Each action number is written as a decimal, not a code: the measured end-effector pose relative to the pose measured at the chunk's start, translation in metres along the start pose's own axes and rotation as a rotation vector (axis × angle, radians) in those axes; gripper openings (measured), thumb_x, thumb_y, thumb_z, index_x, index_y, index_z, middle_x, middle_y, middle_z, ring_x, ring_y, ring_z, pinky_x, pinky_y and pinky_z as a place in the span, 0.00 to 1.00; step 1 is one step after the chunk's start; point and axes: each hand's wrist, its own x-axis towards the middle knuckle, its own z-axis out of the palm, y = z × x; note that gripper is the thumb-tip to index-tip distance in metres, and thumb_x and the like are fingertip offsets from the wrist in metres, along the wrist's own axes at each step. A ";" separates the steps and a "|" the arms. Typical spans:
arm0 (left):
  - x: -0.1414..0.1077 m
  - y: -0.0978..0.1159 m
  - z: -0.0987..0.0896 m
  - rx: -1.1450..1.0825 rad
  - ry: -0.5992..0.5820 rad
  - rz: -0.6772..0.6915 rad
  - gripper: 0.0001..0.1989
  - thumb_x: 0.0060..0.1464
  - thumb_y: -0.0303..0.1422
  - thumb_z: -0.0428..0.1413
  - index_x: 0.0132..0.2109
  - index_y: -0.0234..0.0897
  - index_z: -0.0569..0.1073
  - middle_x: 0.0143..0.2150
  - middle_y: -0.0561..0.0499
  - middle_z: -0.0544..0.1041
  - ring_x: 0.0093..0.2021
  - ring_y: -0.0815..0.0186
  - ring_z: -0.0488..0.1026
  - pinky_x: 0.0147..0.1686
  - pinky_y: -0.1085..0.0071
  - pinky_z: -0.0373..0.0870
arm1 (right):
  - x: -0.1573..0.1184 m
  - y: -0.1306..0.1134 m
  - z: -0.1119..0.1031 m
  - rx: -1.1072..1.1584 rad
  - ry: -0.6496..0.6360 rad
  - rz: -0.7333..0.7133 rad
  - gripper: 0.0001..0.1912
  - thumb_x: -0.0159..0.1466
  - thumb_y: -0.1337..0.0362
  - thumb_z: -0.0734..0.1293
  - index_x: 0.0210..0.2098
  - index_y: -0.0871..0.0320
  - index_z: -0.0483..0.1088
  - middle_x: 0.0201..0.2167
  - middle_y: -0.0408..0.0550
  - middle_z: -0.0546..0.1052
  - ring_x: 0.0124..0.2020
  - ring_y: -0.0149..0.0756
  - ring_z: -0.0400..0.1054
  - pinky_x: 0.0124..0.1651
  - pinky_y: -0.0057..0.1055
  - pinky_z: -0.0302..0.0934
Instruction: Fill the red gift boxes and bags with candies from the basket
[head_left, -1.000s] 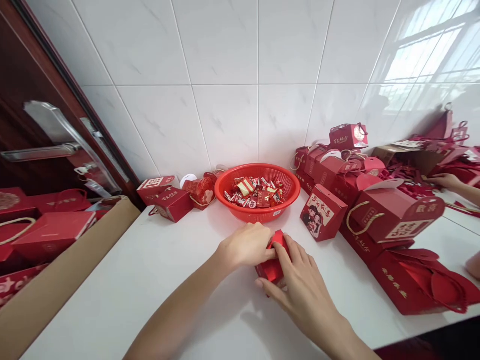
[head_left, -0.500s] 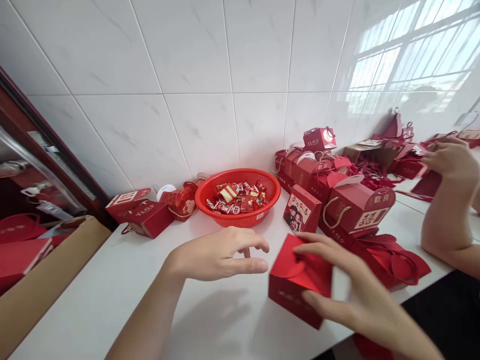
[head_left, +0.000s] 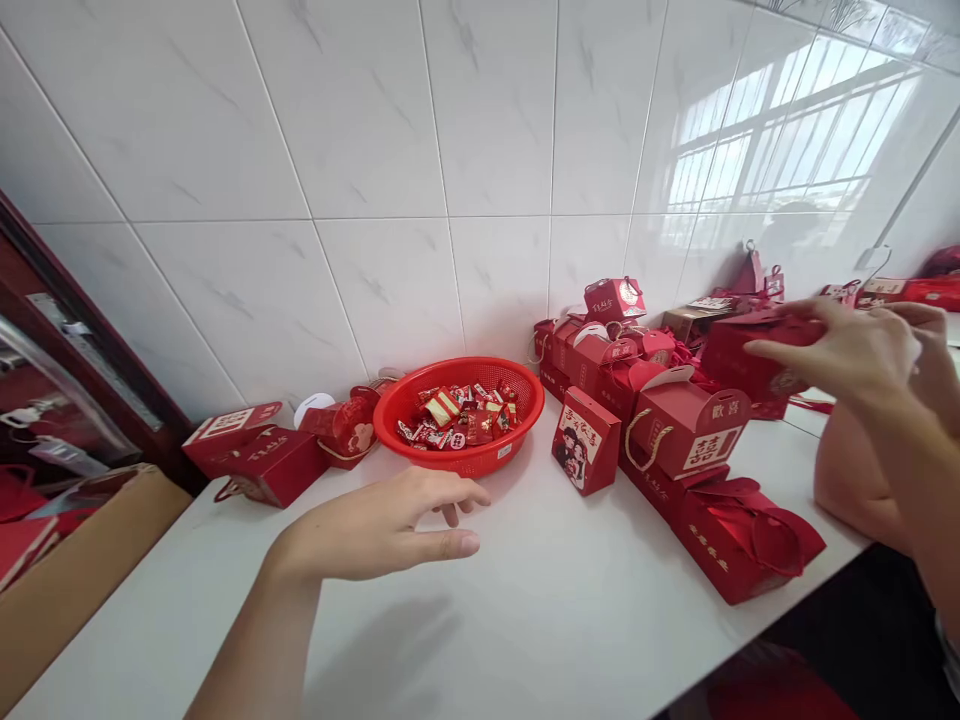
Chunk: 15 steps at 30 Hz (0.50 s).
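My left hand (head_left: pixel 390 525) hovers over the white tabletop in front of the candy basket, its fingers apart and nothing between them. Out to the right, my right hand (head_left: pixel 840 350) grips a dark red gift box (head_left: pixel 742 360) from above, holding it over the far right of the table behind the row of boxes. A red plastic basket (head_left: pixel 517 432) of wrapped candies (head_left: pixel 465 415) stands near the wall. Right of it is an upright box with a cartoon couple (head_left: pixel 585 440).
Several red gift boxes (head_left: pixel 690 425) are stacked at the right, with a ribbon-topped box (head_left: pixel 739 545) at the near end. More boxes (head_left: pixel 274 465) sit left of the basket. A cardboard carton (head_left: pixel 90 560) borders the table's left side. Another person's arm (head_left: pixel 855 470) rests at the right.
My right hand has carried the red box from the near middle of the table to the far right. My left hand stays open. The view has shifted slightly right.
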 end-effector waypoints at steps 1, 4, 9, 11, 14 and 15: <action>0.000 0.000 0.001 0.003 -0.001 0.003 0.26 0.60 0.53 0.52 0.57 0.43 0.74 0.54 0.47 0.78 0.54 0.57 0.73 0.48 0.69 0.70 | 0.004 0.004 0.013 0.018 -0.063 0.006 0.32 0.47 0.53 0.75 0.48 0.62 0.75 0.44 0.57 0.79 0.45 0.48 0.72 0.44 0.41 0.63; 0.002 0.000 0.002 0.005 0.005 0.024 0.26 0.60 0.52 0.52 0.56 0.43 0.75 0.53 0.47 0.78 0.53 0.57 0.74 0.48 0.69 0.70 | 0.010 0.016 0.051 0.073 -0.224 -0.002 0.24 0.50 0.58 0.73 0.44 0.62 0.72 0.46 0.58 0.77 0.46 0.47 0.71 0.48 0.40 0.62; 0.002 -0.001 0.003 0.005 0.010 0.006 0.25 0.60 0.50 0.53 0.58 0.42 0.74 0.54 0.48 0.78 0.52 0.58 0.74 0.47 0.70 0.70 | 0.014 0.027 0.096 0.104 -0.393 0.032 0.17 0.55 0.68 0.69 0.45 0.64 0.69 0.52 0.65 0.74 0.52 0.48 0.69 0.53 0.38 0.58; 0.002 -0.001 0.003 0.014 0.001 -0.001 0.25 0.60 0.49 0.53 0.58 0.42 0.73 0.55 0.48 0.78 0.53 0.59 0.74 0.47 0.70 0.70 | 0.016 0.027 0.102 0.124 -0.392 0.019 0.19 0.57 0.67 0.70 0.48 0.65 0.69 0.54 0.67 0.73 0.53 0.48 0.68 0.54 0.38 0.57; 0.003 -0.002 0.004 0.026 0.003 0.001 0.24 0.61 0.49 0.53 0.58 0.42 0.73 0.55 0.48 0.78 0.53 0.59 0.74 0.47 0.70 0.70 | 0.017 0.021 0.100 0.168 -0.387 0.031 0.23 0.62 0.59 0.69 0.52 0.68 0.69 0.54 0.68 0.73 0.52 0.46 0.68 0.52 0.37 0.58; 0.003 -0.003 0.004 0.026 0.001 0.001 0.24 0.61 0.49 0.53 0.59 0.42 0.73 0.55 0.48 0.78 0.53 0.59 0.75 0.47 0.70 0.70 | 0.017 0.018 0.097 0.175 -0.383 0.035 0.24 0.64 0.57 0.67 0.54 0.69 0.69 0.54 0.68 0.73 0.52 0.45 0.68 0.51 0.36 0.58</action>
